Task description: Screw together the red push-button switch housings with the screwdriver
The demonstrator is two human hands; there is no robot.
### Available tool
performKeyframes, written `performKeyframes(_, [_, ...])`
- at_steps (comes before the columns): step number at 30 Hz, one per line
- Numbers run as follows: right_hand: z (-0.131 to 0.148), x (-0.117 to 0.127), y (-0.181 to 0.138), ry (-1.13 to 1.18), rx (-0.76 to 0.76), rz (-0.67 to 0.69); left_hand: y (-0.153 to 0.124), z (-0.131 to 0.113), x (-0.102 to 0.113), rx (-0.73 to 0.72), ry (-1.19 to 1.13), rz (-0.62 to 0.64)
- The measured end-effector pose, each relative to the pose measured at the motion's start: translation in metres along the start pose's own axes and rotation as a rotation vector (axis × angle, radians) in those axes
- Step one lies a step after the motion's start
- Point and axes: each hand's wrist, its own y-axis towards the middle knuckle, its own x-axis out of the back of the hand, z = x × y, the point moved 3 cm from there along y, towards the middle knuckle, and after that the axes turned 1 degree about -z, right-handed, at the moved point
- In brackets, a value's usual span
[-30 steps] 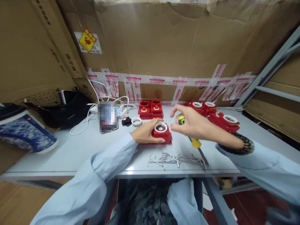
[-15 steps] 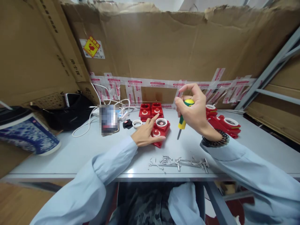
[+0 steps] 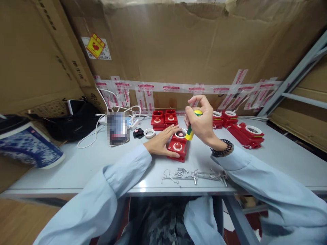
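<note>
My left hand point(image 3: 160, 142) is braced against a red box point(image 3: 181, 156), its thumb across the near end and its fingers along the far side. A red button and a round white-rimmed opening show on top of this box. In my right hand point(image 3: 202, 123) is a screwdriver point(image 3: 189, 134) with a yellow and green handle. Its shaft points down, with the tip at the right edge of the box, close to the button; whether it sits in a screw is too small to tell. Loose screws point(image 3: 181, 172) lie in front of the box, near the table edge.
Behind stand two more red boxes point(image 3: 170, 118), with others point(image 3: 246, 136) on the right. To the left are a white ring point(image 3: 149, 133), a small black part point(image 3: 138, 133), a blurred-out device point(image 3: 118, 129), cables, a black bag point(image 3: 84, 127) and a large cup point(image 3: 30, 146). Cardboard point(image 3: 163, 51) walls the back.
My right hand has moved left and brought the screwdriver from above the table to the red box. The box has shifted slightly right and turned straighter, with my left hand still on it.
</note>
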Motion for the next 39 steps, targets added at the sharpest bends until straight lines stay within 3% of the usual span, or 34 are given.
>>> performKeyframes(11, [0.005, 0.01, -0.01, -0.105, 0.122, -0.047, 0.001, -0.005, 0.001, 0.035, 0.05, -0.08])
performKeyframes(13, [0.012, 0.013, -0.014, -0.226, 0.202, -0.004, 0.0, -0.006, 0.001, 0.039, 0.081, -0.093])
performKeyframes(16, [0.024, 0.017, -0.019, -0.596, 0.278, 0.084, 0.0, -0.006, 0.001, 0.046, 0.125, -0.103])
performKeyframes(19, [0.031, 0.023, -0.017, -0.961, 0.228, 0.129, 0.0, -0.006, 0.001, 0.059, 0.17, -0.104])
performKeyframes(23, [0.033, 0.025, -0.003, -1.097, 0.172, 0.216, -0.001, -0.007, 0.001, 0.058, 0.178, -0.102])
performKeyframes(26, [0.033, 0.023, 0.008, -1.06, 0.201, 0.386, -0.001, -0.007, 0.001, 0.067, 0.152, -0.087])
performKeyframes(32, [0.053, 0.026, 0.01, -0.837, 0.348, 0.893, -0.002, -0.003, 0.0, 0.072, 0.14, -0.067])
performKeyframes(34, [0.059, 0.029, 0.007, -0.893, 0.345, 0.97, -0.002, -0.003, -0.001, 0.073, 0.135, -0.072])
performKeyframes(39, [0.056, 0.029, 0.011, -1.214, 0.277, 0.771, -0.002, -0.004, -0.001, 0.067, 0.136, -0.07])
